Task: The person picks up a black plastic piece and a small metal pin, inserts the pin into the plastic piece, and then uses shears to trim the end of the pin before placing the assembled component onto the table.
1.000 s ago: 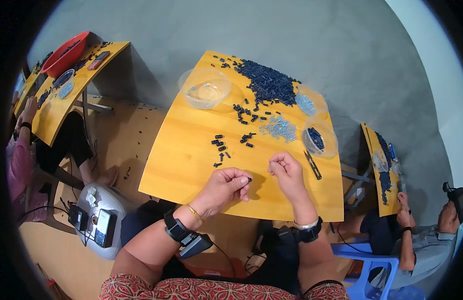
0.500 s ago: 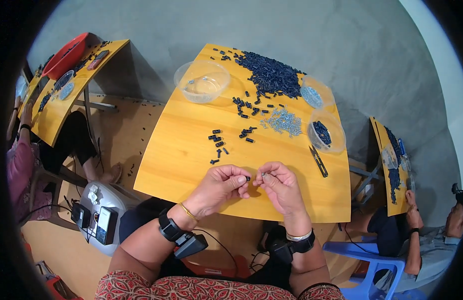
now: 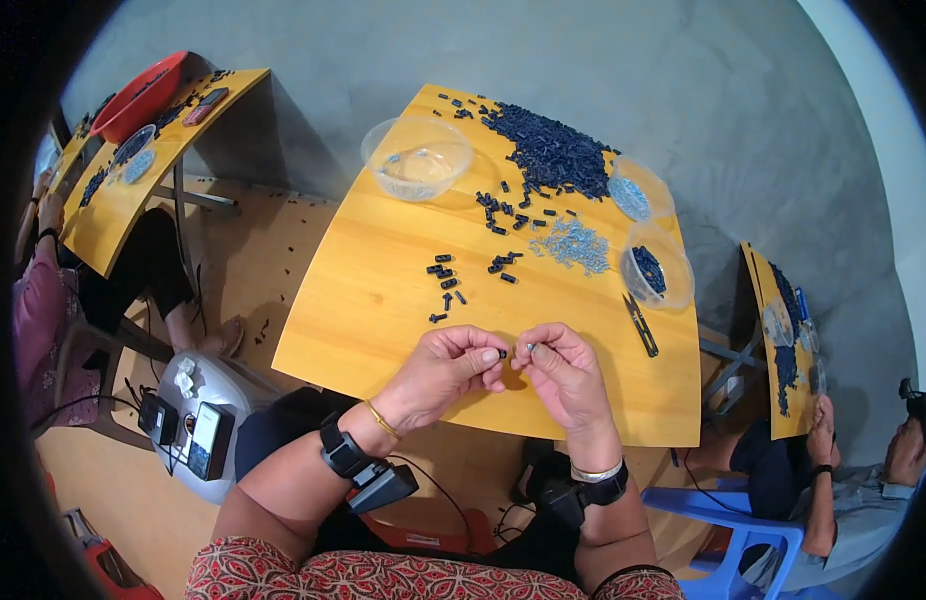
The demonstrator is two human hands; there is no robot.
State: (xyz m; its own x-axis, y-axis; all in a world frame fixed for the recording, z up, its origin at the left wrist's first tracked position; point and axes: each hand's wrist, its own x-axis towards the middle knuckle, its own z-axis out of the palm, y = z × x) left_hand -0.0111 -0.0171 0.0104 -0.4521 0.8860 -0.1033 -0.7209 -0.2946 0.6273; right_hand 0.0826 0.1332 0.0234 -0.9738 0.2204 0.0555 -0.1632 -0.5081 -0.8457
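Observation:
Over the near edge of the yellow table [image 3: 353,330], my left hand [image 3: 458,362] pinches a small black plastic part [image 3: 502,354] between thumb and fingertips. Close beside it, my right hand [image 3: 563,370] pinches a tiny silvery metal piece [image 3: 530,347]; its exact kind is too small to tell. The fingertips of both hands nearly meet. Just beyond them lie several loose black parts [image 3: 446,284]. Farther off is a scatter of small silvery pieces [image 3: 575,246], with a large heap of black parts [image 3: 548,148] behind it.
A clear bowl [image 3: 418,160] stands at the far left. On the right are a bowl of silvery pieces [image 3: 643,190], a bowl with black parts [image 3: 657,265] and black thread snips [image 3: 641,325]. People sit at neighbouring tables on both sides. A blue plastic stool [image 3: 728,515] stands at right.
The view has shifted slightly, so the table sits a little differently in it. Both hands stay close together, still pinching their small pieces.

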